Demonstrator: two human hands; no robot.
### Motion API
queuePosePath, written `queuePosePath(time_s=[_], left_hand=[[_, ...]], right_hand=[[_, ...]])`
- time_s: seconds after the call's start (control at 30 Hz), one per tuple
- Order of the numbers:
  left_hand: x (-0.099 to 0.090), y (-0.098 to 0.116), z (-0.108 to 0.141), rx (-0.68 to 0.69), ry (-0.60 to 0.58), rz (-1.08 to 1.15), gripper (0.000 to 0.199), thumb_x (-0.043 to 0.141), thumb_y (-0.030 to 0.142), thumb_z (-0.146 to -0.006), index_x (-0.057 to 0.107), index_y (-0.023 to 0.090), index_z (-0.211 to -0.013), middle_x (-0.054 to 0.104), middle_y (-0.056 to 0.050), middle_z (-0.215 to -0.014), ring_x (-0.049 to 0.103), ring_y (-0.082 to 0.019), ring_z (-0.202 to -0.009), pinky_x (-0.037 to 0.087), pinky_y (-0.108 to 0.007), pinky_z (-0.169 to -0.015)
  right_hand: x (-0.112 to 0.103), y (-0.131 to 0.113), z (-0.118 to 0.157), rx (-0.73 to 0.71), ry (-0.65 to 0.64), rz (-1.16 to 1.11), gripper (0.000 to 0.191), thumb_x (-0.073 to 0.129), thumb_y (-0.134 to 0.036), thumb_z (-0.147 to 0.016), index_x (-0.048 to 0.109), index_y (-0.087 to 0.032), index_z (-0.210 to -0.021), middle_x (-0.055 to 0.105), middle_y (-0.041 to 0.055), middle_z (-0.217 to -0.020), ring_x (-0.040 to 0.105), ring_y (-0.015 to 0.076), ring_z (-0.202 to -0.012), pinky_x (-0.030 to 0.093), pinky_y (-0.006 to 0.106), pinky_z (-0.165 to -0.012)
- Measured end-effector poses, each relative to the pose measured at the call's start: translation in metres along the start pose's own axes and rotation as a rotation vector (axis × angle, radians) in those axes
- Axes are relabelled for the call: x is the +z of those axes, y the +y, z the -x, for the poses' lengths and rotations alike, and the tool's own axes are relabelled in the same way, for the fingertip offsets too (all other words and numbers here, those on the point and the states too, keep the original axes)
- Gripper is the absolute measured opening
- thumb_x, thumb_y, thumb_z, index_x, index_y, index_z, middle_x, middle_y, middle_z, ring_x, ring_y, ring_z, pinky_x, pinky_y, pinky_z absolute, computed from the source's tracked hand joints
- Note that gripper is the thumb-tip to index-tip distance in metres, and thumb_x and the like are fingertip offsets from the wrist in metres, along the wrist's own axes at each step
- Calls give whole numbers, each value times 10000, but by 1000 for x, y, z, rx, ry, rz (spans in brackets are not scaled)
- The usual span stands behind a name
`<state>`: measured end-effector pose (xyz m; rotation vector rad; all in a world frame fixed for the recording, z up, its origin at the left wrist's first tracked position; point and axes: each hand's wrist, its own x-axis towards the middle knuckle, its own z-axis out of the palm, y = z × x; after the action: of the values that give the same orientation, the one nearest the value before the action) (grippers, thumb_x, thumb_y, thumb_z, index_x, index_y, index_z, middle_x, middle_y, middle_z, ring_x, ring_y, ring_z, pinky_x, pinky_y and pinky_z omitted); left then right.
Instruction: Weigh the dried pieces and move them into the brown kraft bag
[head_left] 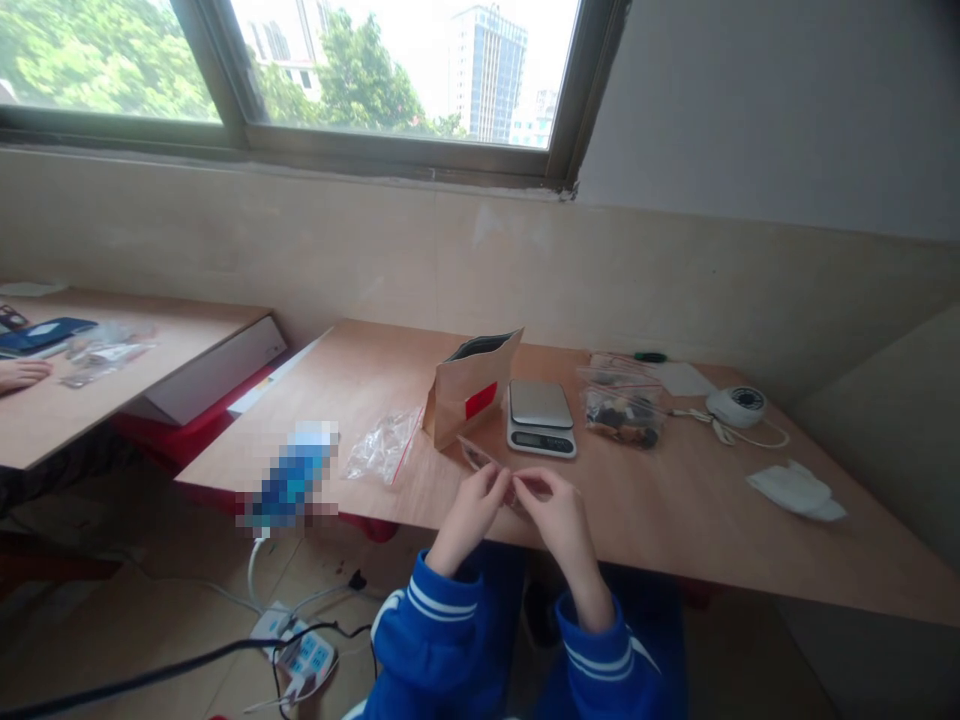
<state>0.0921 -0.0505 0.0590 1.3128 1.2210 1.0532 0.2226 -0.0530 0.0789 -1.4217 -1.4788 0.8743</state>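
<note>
Near the table's front edge, my left hand [484, 500] and my right hand [551, 505] meet, both with fingers pinched on a small clear plastic bag [475, 455]. One corner of the bag sticks up past my left fingers; what is in it is too small to tell. Just beyond my hands stands an open brown paper pouch [457, 400] with a red label. Right of the pouch sits a small digital scale [540, 410] with a bare metal plate. Clear bags with dark and brown pieces [622, 415] lie farther right. Several empty-looking clear bags [382, 445] rest left of the pouch.
A pixelated blue device [292, 475] with a white cable is at the left edge. A white round camera-like device [735, 405] and a crumpled white cloth or paper [799, 490] lie right. A power strip [300, 645] is on the floor. Another person's hand [22, 374] rests on the neighbouring table.
</note>
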Motion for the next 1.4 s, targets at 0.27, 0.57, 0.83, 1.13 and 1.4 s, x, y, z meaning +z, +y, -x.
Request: queuePosePath(time_s=[0.27, 0.57, 0.83, 1.13, 1.4], left_hand=[[8, 13, 2, 54, 39, 93, 259, 521, 417, -805, 558, 167, -749, 568, 0, -671, 545, -136, -682, 429, -240, -663], [20, 15, -10, -115, 90, 241, 233, 513, 352, -680, 481, 168, -542, 471, 26, -508, 448, -102, -528, 362, -228, -548], [32, 22, -12, -87, 177, 205, 177, 498, 287, -650, 436, 179, -524, 431, 46, -487, 420, -95, -529, 331, -224, -541], [29, 28, -5, -61, 223, 141, 176, 483, 246, -686, 427, 181, -533, 436, 45, -505, 431, -98, -546, 333, -222, -548], [22, 2, -1, -72, 169, 187, 271, 528, 443, -796, 563, 176, -770, 606, -14, -765, 569, -141, -716, 441, -258, -651]], right_hand=[[-11, -10, 1, 6, -35, -73, 254, 626, -433, -756, 633, -179, -735, 707, 75, -719, 673, 228, -688, 532, 345, -691], [-15, -9, -5, -1, -53, -131, 237, 620, -422, -760, 599, -192, -709, 681, 43, -681, 652, 204, -646, 517, 310, -640], [-15, -6, -12, 89, 60, -149, 177, 605, -365, -736, 569, -202, -677, 666, 31, -656, 644, 195, -621, 524, 302, -611], [-11, -6, -25, 80, 168, -22, 163, 536, -362, -795, 577, -209, -758, 693, 56, -753, 654, 205, -696, 520, 317, -677], [-21, -12, -63, -97, 87, -184, 260, 583, -432, -806, 615, -175, -835, 694, 61, -820, 654, 190, -750, 523, 311, -716]])
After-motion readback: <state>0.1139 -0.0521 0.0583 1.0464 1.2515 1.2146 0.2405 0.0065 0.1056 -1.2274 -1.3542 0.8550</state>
